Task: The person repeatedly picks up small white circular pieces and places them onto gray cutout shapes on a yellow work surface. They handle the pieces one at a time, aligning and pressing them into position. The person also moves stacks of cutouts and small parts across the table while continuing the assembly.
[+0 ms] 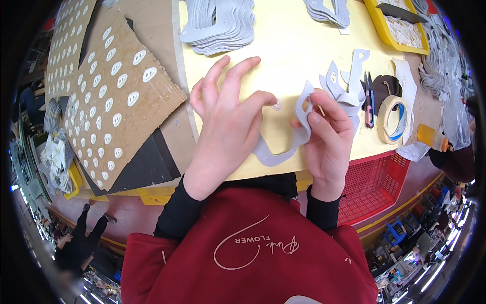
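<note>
My left hand [220,129] holds a small white oval piece [277,105] at the tips of its thumb and forefinger, its other fingers raised and spread. Close to its right, my right hand [330,139] grips a thin grey cut-out panel [276,159], looking like leather or fabric, between thumb and fingers. The panel's upper end stands up and has an opening in it; its curved lower part hangs down past my left wrist. A narrow gap separates the white oval from the panel.
Brown board [121,81] with rows of white ovals lies left. Grey panel stacks [217,25] sit at the back. Rightward are loose grey pieces [354,91], snips [369,101], a tape roll [392,120], a yellow tray [422,45] and an orange bottle [432,137]. A red crate [374,187] stands below the edge.
</note>
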A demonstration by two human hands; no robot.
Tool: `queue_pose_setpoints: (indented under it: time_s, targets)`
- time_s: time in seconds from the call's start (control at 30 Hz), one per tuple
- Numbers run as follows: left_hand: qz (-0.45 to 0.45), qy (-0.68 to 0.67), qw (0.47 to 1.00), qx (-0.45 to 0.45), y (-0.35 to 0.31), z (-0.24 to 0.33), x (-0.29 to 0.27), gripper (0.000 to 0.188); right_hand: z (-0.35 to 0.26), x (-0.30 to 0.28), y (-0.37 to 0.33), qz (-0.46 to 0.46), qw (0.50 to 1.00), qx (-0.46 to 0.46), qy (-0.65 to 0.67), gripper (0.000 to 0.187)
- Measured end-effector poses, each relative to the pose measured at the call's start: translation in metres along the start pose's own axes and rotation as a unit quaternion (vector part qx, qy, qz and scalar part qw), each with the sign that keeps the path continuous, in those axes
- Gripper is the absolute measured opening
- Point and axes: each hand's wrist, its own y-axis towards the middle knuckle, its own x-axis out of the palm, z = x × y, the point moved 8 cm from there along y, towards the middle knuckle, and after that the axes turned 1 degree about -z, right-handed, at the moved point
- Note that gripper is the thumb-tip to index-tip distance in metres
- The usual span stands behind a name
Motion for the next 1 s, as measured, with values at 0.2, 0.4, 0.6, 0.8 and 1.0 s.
queue_pose_setpoints:
  time_s: [0.2,0.4,0.6,0.8,1.0]
  targets:
    - [-0.010,-0.018,1.000,-0.009,0.001,-0.002,0.003,0.022,-0.010,0.002,-0.005,-0.018,0.999,0.010,-0.033,0.028]
    - [0.013,-0.159,0.984,-0.085,0.006,-0.015,-0.005,0.012,-0.006,0.004,-0.008,-0.005,0.991,-0.004,-0.133,0.026]
    - [-0.042,-0.307,0.943,-0.120,0.006,-0.018,0.002,0.011,0.001,0.017,-0.002,-0.028,0.974,-0.023,-0.223,0.023]
    - [-0.017,-0.233,0.966,-0.114,0.005,-0.022,0.002,0.010,0.000,0.022,-0.001,-0.003,0.951,-0.048,-0.306,0.018]
    - [-0.007,-0.188,0.978,-0.088,0.006,-0.020,0.008,0.011,-0.005,0.022,0.000,0.028,0.895,-0.107,-0.433,0.013]
